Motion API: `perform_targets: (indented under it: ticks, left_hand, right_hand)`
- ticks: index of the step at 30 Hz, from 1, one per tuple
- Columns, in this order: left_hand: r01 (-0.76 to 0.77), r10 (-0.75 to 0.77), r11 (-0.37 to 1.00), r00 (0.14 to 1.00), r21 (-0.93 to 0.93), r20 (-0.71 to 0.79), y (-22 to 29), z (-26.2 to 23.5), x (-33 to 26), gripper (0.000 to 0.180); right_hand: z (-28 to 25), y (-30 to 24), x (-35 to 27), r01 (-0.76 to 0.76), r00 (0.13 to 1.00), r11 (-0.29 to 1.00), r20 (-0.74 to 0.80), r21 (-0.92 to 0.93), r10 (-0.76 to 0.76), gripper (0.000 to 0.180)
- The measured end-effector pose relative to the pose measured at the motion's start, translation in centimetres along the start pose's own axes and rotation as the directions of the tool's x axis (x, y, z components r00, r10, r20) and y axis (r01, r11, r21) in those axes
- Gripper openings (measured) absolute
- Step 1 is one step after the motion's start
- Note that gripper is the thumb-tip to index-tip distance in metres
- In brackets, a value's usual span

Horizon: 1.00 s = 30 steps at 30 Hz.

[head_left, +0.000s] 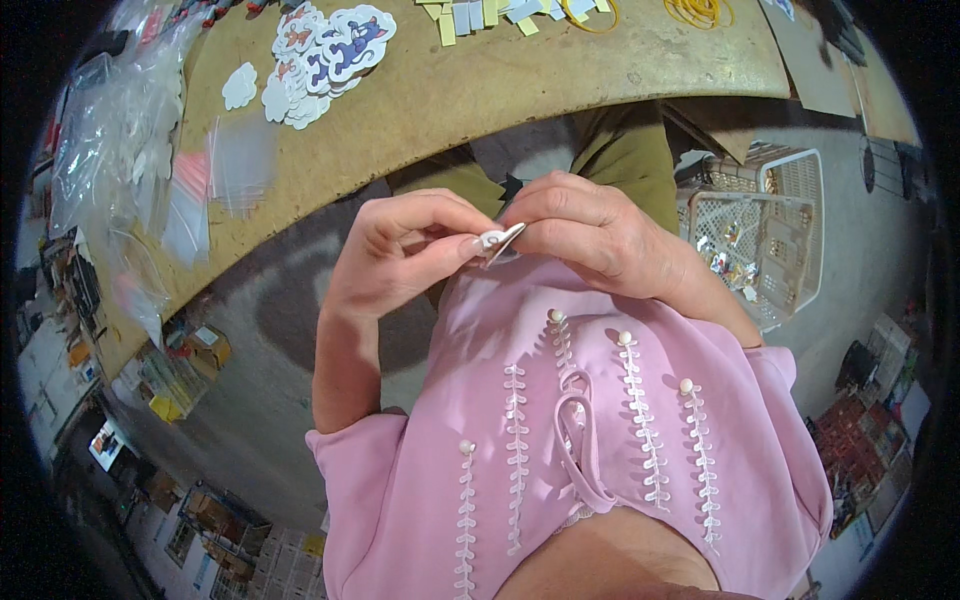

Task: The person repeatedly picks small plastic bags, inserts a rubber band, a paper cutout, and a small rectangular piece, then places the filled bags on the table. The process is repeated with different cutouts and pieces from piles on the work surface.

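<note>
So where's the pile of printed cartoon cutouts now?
In the head view, the cutout pile lies on the table at upper left, just right of a single white cutout.

I find the desk [480,90] tan and stained, bearing a heap of printed cutouts [320,68], one white cutout [240,87] just beside it, clear plastic bags [240,165], paper slips [447,28] and yellow bands [692,12]; on the floor [270,335] I note a white basket [806,240]

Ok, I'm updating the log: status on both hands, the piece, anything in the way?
Left hand pinching small white piece; right hand against it. Piece off table, fingers partly hiding it.
</note>
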<state>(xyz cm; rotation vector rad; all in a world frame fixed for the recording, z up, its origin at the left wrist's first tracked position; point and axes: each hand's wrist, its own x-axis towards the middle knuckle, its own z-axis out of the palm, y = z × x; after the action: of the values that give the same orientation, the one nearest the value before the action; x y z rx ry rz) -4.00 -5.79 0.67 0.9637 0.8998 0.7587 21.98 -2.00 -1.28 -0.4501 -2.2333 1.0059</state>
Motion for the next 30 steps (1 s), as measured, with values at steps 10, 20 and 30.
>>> perform_targets:
  ticks: [10,20,30]
  left_hand:
    - [-0.256,0.645,0.516,0.744,0.817,-0.175,-0.7,3.2,0.3,0.017]
    - [0.105,0.751,0.476,0.468,0.873,-0.466,2.4,-5.1,0.8,0.024]
    - [-0.315,0.51,0.784,0.819,0.535,-0.265,-1.1,2.0,0.9,0.034]
  right_hand:
    - [0.3,-0.9,0.9,-0.229,0.972,0.973,-0.054,0.015,0.229,0.026]
    - [-0.2,-0.7,0.6,-0.212,0.974,0.974,-0.098,-0.076,0.204,0.036]
    - [-0.6,-0.9,1.6,-0.096,0.99,0.991,-0.111,-0.094,0.086,0.029]
